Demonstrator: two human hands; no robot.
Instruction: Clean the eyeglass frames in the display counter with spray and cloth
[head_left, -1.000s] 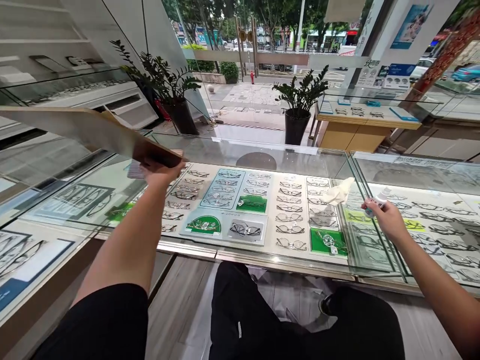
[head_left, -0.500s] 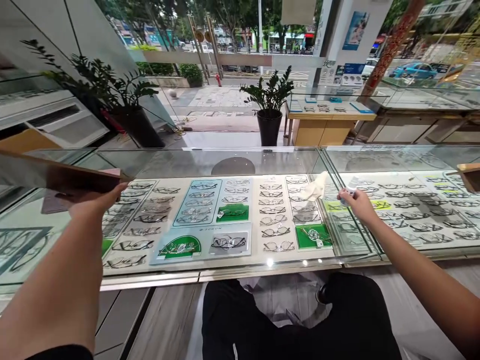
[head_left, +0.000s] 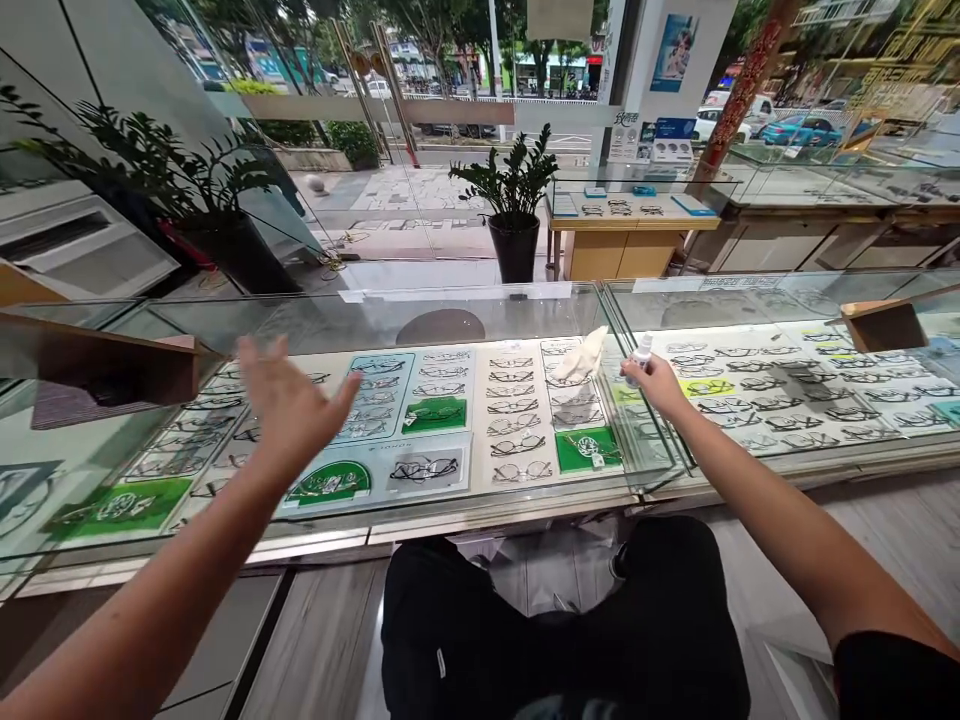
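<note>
My left hand [head_left: 289,395] hangs over the left part of the glass display case [head_left: 525,293], its fingers spread and slightly blurred, with nothing in it. Closed round a small clear spray bottle [head_left: 642,352], my right hand [head_left: 656,385] is above the joint between two case sections. Just left of the bottle, a crumpled cream cloth [head_left: 585,355] lies on the glass. Rows of eyeglasses [head_left: 517,443] show under the glass, some on green cards [head_left: 435,413]. A dark brown wooden-edged object [head_left: 105,360] stands at the left on the case, apart from my left hand.
Another brown object [head_left: 885,325] stands on the case at the right. Beyond the case are a potted plant [head_left: 515,245], a larger one [head_left: 240,250] at the left and a wooden display table [head_left: 634,225]. My knees are below the case's front edge.
My left hand has let go of the brown object at the left and moved right, fingers spread. The view has shifted to the right. My right hand still holds the bottle.
</note>
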